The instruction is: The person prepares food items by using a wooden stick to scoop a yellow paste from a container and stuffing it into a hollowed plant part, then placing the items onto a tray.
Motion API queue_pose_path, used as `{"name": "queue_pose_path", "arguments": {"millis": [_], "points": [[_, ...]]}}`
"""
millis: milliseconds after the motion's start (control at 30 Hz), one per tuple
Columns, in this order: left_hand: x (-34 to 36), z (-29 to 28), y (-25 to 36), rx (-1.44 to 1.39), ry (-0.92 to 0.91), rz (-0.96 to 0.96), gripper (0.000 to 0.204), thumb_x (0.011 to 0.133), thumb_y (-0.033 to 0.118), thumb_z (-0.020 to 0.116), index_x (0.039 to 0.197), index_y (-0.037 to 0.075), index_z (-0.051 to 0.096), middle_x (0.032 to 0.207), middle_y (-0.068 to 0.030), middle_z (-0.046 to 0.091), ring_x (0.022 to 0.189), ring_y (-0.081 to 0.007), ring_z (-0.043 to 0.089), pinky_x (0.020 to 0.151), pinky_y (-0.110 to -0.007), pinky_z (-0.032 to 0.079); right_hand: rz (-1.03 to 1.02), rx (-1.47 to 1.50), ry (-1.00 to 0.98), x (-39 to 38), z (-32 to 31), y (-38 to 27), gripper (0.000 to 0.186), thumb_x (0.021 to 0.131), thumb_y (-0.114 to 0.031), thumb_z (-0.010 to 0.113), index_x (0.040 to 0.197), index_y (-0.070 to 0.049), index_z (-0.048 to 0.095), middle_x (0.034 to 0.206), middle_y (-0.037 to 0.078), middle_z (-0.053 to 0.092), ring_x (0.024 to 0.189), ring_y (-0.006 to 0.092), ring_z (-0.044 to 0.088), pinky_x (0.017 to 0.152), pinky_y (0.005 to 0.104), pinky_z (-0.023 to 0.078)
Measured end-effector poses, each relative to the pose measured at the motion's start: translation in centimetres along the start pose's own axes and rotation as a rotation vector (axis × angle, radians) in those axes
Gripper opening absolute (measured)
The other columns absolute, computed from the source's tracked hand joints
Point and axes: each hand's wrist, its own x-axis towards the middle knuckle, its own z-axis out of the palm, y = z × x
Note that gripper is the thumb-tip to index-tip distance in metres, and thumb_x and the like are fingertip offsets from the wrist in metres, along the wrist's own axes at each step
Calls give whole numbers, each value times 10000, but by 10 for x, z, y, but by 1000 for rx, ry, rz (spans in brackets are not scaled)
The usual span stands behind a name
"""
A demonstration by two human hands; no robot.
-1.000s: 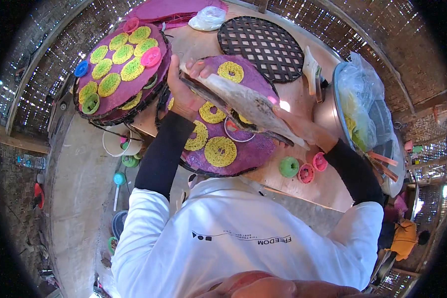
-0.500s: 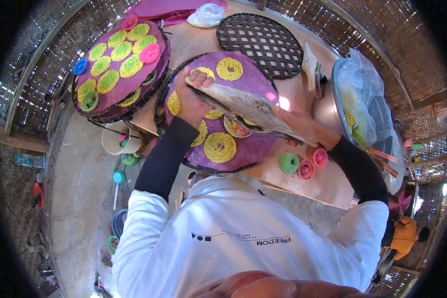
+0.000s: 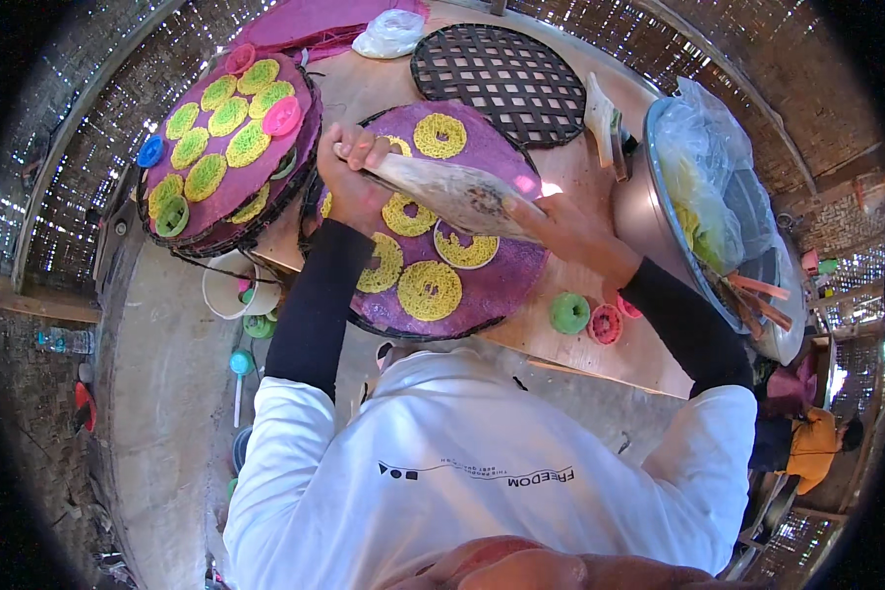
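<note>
A long, pale, stained wooden hand press [image 3: 452, 195] spans the space above a round tray covered in purple sheet [image 3: 506, 285]. My left hand [image 3: 352, 167] is wrapped round its upper left end. My right hand [image 3: 580, 236] grips its lower right end. On the tray lie several yellow lacy noodle rounds [image 3: 430, 291], most with a hole in the middle. Below the press, a pale ring mould [image 3: 465, 262] encloses another round of yellow strands. The press hides part of the tray, and its underside cannot be seen.
A second purple-covered tray [image 3: 209, 147] at the left bears yellow-green rounds and coloured moulds. Green [image 3: 569, 313] and pink moulds [image 3: 605, 324] stand at the table's front edge. A black woven tray [image 3: 501, 84] lies behind; a large basin [image 3: 639, 206] with plastic bags stands right. Another person [image 3: 811, 450] is far right.
The press and both hands have shifted slightly left in view, and the press looks less steeply tilted. More yellow strands show in the ring mould, where a pink piece showed before.
</note>
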Motion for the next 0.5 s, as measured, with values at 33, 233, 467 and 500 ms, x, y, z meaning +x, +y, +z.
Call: {"name": "queue_pose_path", "arguments": {"millis": [33,233,467,500], "points": [[0,3,4,13,-7,-10,374,843,347,377,507,191,324,406,78,296,416,-90,349,563,-319,375,35,-79,-7,1,-2,-8,699,821,-585,408,716,82,590,558,144,531,566,208,554,541,368,440],[-10,18,19,130,90,-120,534,867,512,351,1109,46,448,970,-100,544,951,-277,500,835,-432,409,242,132,-123,1,-12,-8,651,817,-559,454,702,62,613,525,91,522,465,156,514,432,305,408],[-48,55,8,1632,-427,-188,549,803,339,571,1209,10,403,1254,-148,417,1146,-260,405,986,-386,283,234,345,-63,-16,-38,-24,624,804,-565,480,730,34,638,510,56,508,458,130,502,417,292,381],[-52,52,-2,1655,-515,-82,526,779,286,602,1197,19,427,1233,-146,443,1139,-249,417,977,-380,292,237,349,-47,-16,-37,-31,624,804,-565,480,730,34,638,510,56,508,458,130,502,417,292,381]]}}
